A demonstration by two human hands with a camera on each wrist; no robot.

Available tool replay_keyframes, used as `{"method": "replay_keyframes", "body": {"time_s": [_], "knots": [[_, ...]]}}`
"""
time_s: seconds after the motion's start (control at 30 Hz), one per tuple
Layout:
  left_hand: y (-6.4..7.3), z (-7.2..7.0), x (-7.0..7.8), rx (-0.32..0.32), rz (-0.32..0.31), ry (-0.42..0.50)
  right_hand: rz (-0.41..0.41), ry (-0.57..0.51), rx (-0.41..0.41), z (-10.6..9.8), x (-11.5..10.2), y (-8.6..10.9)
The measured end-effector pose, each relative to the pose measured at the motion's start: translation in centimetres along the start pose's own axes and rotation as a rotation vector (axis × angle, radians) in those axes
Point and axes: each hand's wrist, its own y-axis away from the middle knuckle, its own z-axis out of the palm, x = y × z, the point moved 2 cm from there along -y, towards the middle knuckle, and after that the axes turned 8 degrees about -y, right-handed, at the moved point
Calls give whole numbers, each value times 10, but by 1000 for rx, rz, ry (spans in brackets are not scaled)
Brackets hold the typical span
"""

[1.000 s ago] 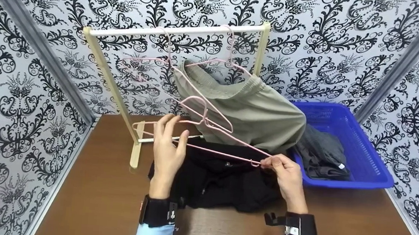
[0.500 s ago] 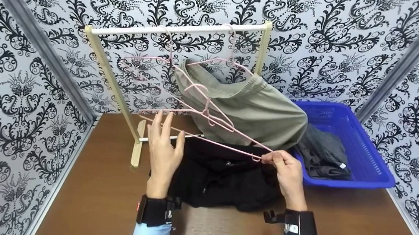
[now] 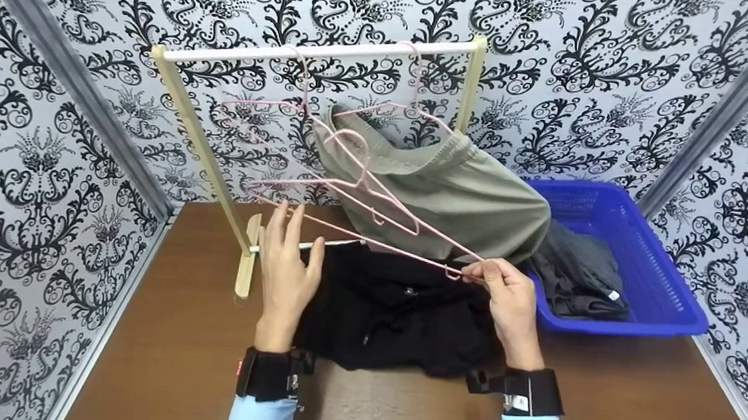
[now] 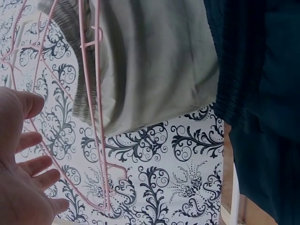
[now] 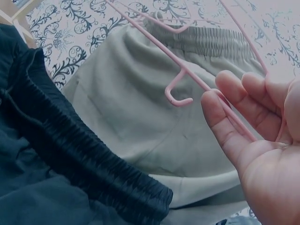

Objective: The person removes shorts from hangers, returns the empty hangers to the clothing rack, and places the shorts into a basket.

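My right hand [image 3: 508,307] pinches the right corner of a pink clothes hanger [image 3: 404,253], seen closer in the right wrist view with a small hook [image 5: 174,93] under its bottom bar. The hanger is held in the air, tilted, its far end up and to the left. My left hand [image 3: 287,273] is raised by that far end with fingers spread and thumb apart; in the left wrist view it grips nothing. Below the hanger, black trousers or shorts [image 3: 398,332] lie on the table, with a gathered waistband [image 5: 93,140] and a drawstring.
A rack with a white rail [image 3: 239,56] and wooden posts stands behind. From it hang khaki bottoms [image 3: 482,198] on a pink hanger [image 3: 416,100] and another pink hanger [image 3: 304,91]. A blue basket [image 3: 665,280] at the right holds dark folded clothes [image 3: 576,266].
The held hanger has risen, its hook and left end going up and away. My left hand has drifted slightly left, off the hanger. The right hand keeps its pinch, slightly higher.
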Motion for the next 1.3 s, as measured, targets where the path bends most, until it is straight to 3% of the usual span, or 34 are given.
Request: {"method": "replay_keyframes", "body": {"time_s": [0.53,0.83,1.3], "knots": [[2,4,-8,-71,12,-47,-29,-49,-24,17,-6,-10],[4,5,-12,-96,18,-88,-52,-6,-30,28,-13,-15],[5,8,-15,-182,-31,-74,-43,49,-49,50,-26,-25]]}}
